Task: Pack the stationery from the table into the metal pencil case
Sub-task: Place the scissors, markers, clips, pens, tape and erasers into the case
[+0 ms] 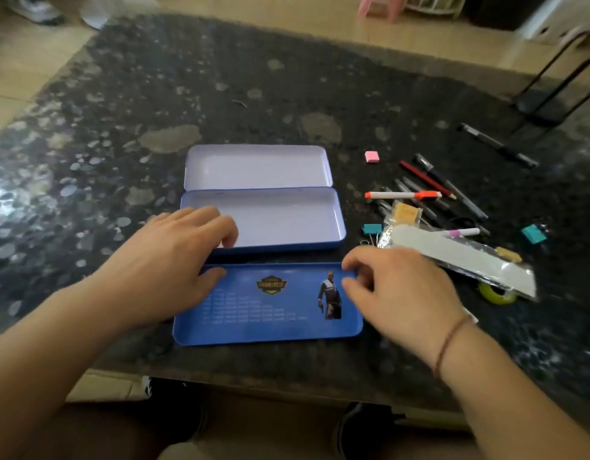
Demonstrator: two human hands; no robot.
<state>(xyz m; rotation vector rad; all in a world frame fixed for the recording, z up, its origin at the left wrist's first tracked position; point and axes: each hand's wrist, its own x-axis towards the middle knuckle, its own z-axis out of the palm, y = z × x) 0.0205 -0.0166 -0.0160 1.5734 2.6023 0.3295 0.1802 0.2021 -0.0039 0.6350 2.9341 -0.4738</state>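
Nothing here reads clearly for you. The blue printed metal lid panel (270, 313) nearest you carries a gold shield-shaped badge (271, 285) with a word across its banner, but the letters are too blurred to make out. Below it run rows of small pale characters (254, 310), also illegible. The small yellow packet (407, 214) shows faint print you cannot read.
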